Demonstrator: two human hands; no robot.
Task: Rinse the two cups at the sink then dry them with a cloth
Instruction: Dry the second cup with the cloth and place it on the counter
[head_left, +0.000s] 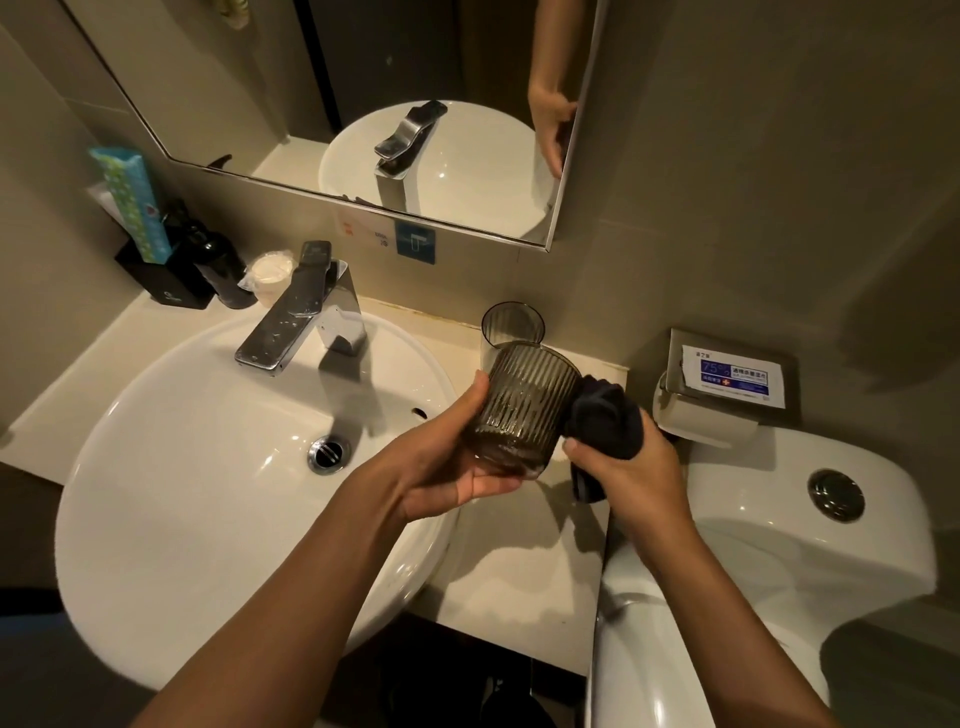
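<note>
My left hand (457, 467) grips a ribbed smoky glass cup (524, 405), tilted with its mouth toward the right, above the counter just right of the sink. In my right hand (639, 473) is a bunched dark cloth (605, 415), and the cloth touches the cup's rim. A second glass cup (511, 325) stands upright on the counter by the wall, right behind the held one. The white round sink (171, 467) lies to the left, with a chrome tap (301, 312) over it; no water runs.
A black holder with a tissue pack (135, 202), a dark pump bottle (221, 270) and a wrapped item (270, 275) stand at the back left. A toilet tank (810, 519) and a wipes pack (732, 374) sit close on the right. A mirror (363, 104) hangs above.
</note>
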